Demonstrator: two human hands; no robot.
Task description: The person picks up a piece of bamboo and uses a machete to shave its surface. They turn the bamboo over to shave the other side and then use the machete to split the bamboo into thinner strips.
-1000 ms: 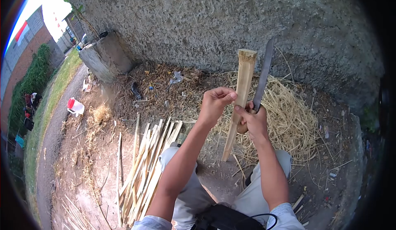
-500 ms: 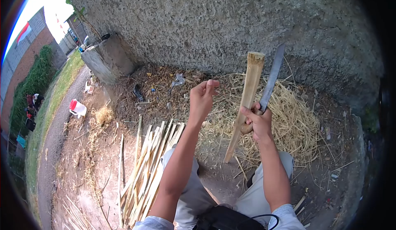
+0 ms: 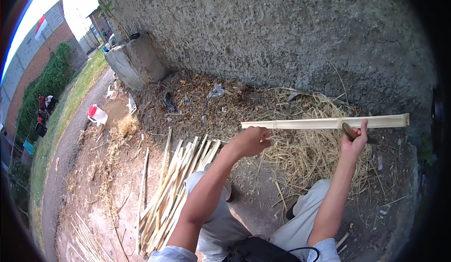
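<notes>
A long pale bamboo strip (image 3: 305,124) lies almost level in front of me, over the straw-like shavings. My right hand (image 3: 355,141) is closed around it near its right end and also grips a machete by its curved wooden handle (image 3: 348,131). Most of the machete's blade is hidden behind the strip and hand; a dark bit shows to the right. My left hand (image 3: 253,141) hovers just below the strip's left end, its fingers curled in, with nothing visible in them.
Split bamboo strips (image 3: 176,191) lie in a pile by my left leg. A heap of shavings (image 3: 324,156) spreads before the rough wall (image 3: 263,36). A red-lidded white jug (image 3: 97,115) and a concrete block planter (image 3: 136,62) stand left. People sit farther off by the hedge.
The bamboo strip has swung from near upright to almost level, its top going right. The machete blade has turned down behind it. My left hand has moved right and lower.
</notes>
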